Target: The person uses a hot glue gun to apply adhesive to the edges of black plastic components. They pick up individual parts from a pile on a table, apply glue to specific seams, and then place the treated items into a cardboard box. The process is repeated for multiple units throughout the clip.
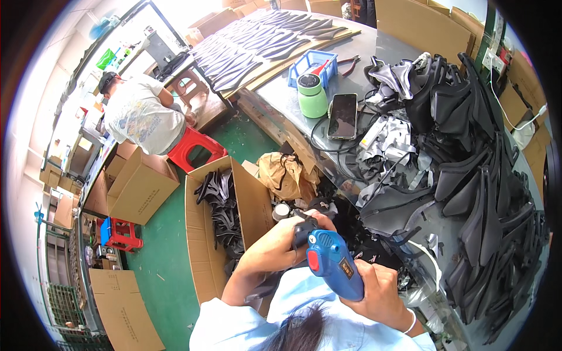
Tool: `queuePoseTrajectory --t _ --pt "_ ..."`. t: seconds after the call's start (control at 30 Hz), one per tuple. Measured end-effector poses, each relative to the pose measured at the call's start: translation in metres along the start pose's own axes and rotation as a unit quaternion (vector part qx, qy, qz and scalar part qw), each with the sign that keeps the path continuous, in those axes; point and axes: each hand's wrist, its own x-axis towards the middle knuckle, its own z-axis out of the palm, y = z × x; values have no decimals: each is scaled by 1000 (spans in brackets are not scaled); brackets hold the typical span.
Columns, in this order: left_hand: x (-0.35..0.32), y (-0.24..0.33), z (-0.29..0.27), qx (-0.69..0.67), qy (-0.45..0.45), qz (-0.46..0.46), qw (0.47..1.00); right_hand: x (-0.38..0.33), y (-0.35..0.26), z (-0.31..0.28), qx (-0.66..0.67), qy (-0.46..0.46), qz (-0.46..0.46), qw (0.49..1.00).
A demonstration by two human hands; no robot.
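My right hand (379, 292) is wrapped around the handle of a blue handheld power tool (342, 270) with a red button on its side. The tool's dark front end reaches toward my left hand (272, 245). That hand is closed on a black piece (302, 231) at the tool's front end; its full shape is hidden by my fingers and the tool. Below my left wrist stands an open cardboard box (202, 263) with several black curved pieces (225, 216) inside. To the right, black padded pieces (468, 187) lie heaped on the grey table (374, 44).
On the table are a green bottle (312, 99), a phone (342, 116), a blue basket (313, 65), pliers (351, 64), a cable and silvery-grey scraps (389, 137). Flat dark pieces (263, 41) lie in rows farther back. A co-worker (143, 111) sits on a red stool (196, 151) at the left.
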Motion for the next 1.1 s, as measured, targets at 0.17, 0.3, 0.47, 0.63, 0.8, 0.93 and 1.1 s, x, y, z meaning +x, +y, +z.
queuePoseTrajectory --t 0.17,0.3,0.47,0.63,0.8,0.93,1.1 --pt "-5 -2 8 -32 -103 -144 984 2 5 -11 -23 33 44 998" --pt "4 -15 43 -113 -216 -87 966 22 16 -9 145 85 119 979" --pt "-15 -53 69 -537 -82 -111 832 23 27 -28 281 146 246 916" --pt "-5 -37 108 -514 77 42 853 29 23 -21 298 215 263 892" --pt "-3 -24 110 -520 275 -54 807 25 31 -11 190 246 219 925" --pt "-7 -21 104 -481 279 -66 828 25 29 -14 177 250 225 925" --pt "-10 -35 103 -565 240 -61 787 28 29 -24 311 220 254 889"
